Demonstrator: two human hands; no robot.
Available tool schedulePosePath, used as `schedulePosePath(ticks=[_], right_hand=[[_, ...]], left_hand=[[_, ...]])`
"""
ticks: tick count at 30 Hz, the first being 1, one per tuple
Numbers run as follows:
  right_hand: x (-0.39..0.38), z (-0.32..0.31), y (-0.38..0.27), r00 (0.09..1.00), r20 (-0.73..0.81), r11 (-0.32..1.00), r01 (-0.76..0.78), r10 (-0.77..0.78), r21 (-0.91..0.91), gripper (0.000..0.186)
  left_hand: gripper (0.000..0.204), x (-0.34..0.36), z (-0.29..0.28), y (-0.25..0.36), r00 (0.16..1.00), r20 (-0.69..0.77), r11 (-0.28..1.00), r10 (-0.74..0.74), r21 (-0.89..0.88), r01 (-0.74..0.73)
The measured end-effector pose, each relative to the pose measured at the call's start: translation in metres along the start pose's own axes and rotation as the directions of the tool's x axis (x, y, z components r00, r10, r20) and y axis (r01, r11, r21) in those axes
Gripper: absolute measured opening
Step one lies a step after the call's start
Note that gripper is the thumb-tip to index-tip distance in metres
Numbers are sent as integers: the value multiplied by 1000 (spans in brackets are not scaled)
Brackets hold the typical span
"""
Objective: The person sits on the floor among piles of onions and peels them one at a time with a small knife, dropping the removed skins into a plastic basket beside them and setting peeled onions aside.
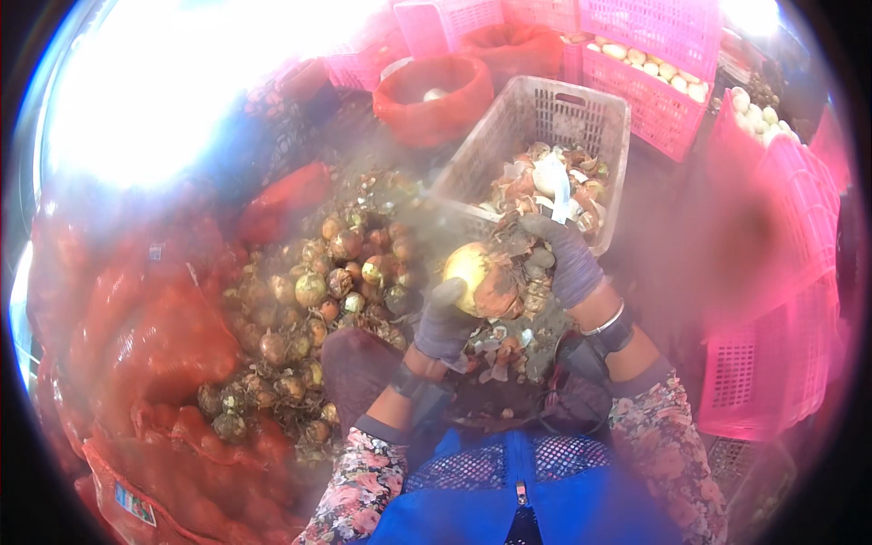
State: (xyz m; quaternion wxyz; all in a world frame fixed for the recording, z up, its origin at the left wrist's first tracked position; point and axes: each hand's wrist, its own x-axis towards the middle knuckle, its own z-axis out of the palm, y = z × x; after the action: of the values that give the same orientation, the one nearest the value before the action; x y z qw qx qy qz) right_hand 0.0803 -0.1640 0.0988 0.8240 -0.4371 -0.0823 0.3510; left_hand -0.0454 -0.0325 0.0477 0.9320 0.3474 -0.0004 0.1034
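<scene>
My gloved left hand (443, 325) is closed around the lower left side of a large onion (465, 272). Pale yellow flesh shows on the onion's left, while brown skin still covers its right. Close by on the right, my gloved right hand (574, 262) is closed, its fingers at loose brown skin beside the onion. A narrow white tool (561, 202), perhaps a knife, sticks up from that hand; its kind is unclear. Below both hands, onion peel scraps (500, 356) lie on my lap.
A pale plastic crate (620, 136) ahead contains onion skins. Unpeeled onions (313, 291) lie heaped at left beside red mesh sacks (154, 318). Red mesh-lined tubs (434, 113) stand beyond. Pink crates (649, 104), some with peeled onions, line the back and right. Haze blurs parts of the view.
</scene>
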Motion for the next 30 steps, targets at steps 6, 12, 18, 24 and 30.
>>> schedulePosePath(ticks=[6, 12, 18, 24, 30], right_hand=[[20, -41, 8, 895, 235, 429, 395, -378, -813, 35], [-9, -14, 41, 769, 565, -31, 584, -299, -811, 48], [-12, -9, 43, 881, 458, 194, 473, -119, -859, 44], [-5, -23, 44, 878, 477, 335, 442, 29, -832, 51], [-24, 2, 13, 910, 343, 435, 218, 232, -873, 49]], left_hand=[[63, -1, -7, 13, 955, -106, 882, 276, 422, -208], [87, 4, -18, 20, 776, 26, 450, 630, 803, -392], [98, 4, -25, 18, 747, 139, 271, 650, 876, -400], [101, -1, -18, 18, 770, 166, 300, 616, 855, -424], [101, -1, -19, 20, 748, 212, 186, 629, 893, -409]])
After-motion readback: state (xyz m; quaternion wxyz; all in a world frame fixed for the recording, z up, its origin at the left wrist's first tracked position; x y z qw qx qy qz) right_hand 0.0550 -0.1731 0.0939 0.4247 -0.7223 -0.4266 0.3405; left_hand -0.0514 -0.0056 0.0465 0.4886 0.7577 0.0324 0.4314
